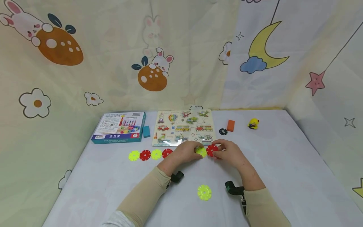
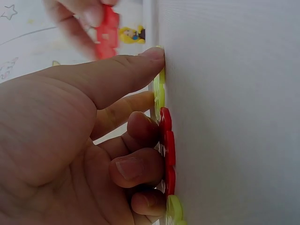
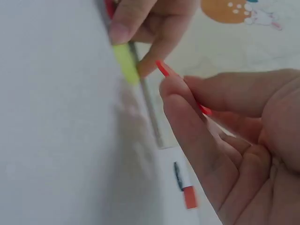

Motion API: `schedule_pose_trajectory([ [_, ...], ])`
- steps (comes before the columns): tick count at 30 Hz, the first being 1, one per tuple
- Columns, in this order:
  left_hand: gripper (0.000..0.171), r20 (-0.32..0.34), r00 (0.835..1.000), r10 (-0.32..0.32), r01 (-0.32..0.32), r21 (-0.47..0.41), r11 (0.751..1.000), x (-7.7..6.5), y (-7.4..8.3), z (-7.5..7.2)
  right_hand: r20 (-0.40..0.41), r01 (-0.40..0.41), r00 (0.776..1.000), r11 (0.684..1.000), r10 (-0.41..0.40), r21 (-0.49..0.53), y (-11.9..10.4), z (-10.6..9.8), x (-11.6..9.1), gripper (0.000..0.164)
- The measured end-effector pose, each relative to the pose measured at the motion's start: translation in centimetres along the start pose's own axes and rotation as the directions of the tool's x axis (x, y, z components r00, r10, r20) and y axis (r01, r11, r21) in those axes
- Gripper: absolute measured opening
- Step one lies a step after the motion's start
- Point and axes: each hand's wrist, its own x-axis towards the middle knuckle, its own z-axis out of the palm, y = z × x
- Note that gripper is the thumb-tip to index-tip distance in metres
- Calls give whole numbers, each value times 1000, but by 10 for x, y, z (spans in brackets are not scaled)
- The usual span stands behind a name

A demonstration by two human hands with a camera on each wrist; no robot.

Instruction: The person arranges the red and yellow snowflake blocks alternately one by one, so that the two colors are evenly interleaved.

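My right hand (image 1: 231, 153) pinches a red notched plastic disc (image 1: 210, 150) between thumb and fingers, holding it tilted above the white table in the right wrist view. Close beside it, my left hand (image 1: 185, 152) holds a yellow-green notched disc (image 1: 202, 152) between thumb and index finger, at the right end of a row on the table. Its other fingers rest against a red disc (image 2: 169, 150) in that row. Leftward the row alternates yellow-green (image 1: 134, 155) and red (image 1: 145, 155) discs; my left hand hides part of it. A loose yellow-green disc (image 1: 204, 192) lies nearer me.
Behind the row lies a picture puzzle board (image 1: 184, 127). A boxed set (image 1: 119, 127) and a blue block (image 1: 146, 131) are to its left. Rightward are a black round piece (image 1: 223, 131), an orange block (image 1: 231, 125) and a small yellow figure (image 1: 253, 123). Printed cloth walls enclose the table.
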Motion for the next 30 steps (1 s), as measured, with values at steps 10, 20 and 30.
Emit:
schedule_pose_trajectory([
  [10, 45, -2, 1000, 0, 0, -5, 1000, -2, -1, 1, -84, -73, 994, 997, 72, -11, 20, 10, 11, 46],
  [20, 47, -4, 1000, -11, 11, 0, 1000, -2, 4, 1, -109, -66, 993, 973, 43, -220, 17, 9, 11, 45],
  [30, 47, -7, 1000, 11, -10, 158, 987, 0, 26, -7, -98, -31, 995, 976, 10, -215, 19, 10, 11, 45],
])
